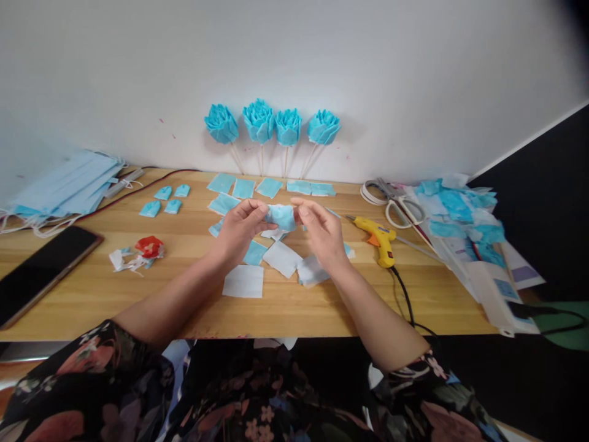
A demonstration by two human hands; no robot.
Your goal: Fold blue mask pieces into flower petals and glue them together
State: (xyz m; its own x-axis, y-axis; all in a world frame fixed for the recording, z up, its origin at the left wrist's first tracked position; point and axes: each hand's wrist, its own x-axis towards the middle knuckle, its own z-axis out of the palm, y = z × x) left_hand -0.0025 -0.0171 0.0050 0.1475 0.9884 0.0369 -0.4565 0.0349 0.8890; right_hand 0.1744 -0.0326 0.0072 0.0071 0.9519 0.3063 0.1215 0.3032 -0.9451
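Observation:
Between my two hands, above the middle of the table, is a small light-blue piece of mask fabric (pixel 282 217). My left hand (pixel 243 227) pinches its left end between thumb and fingers. At the right end my right hand (pixel 318 230) has its thumb and forefinger closed on the same piece. Below them lie several cut squares, some blue and some showing a white side, such as the white square (pixel 243 281). More blue squares (pixel 243 188) lie in a row behind. Four-petal-like folded blue pieces (pixel 150 209) rest to the left.
Several blue fabric flowers (pixel 258 121) on sticks lean against the wall. A yellow glue gun (pixel 378 238), scissors (pixel 405 209) and a white power strip (pixel 499 298) are right. Face masks (pixel 69 184), a phone (pixel 43 270) and red-and-white scraps (pixel 150 247) are left.

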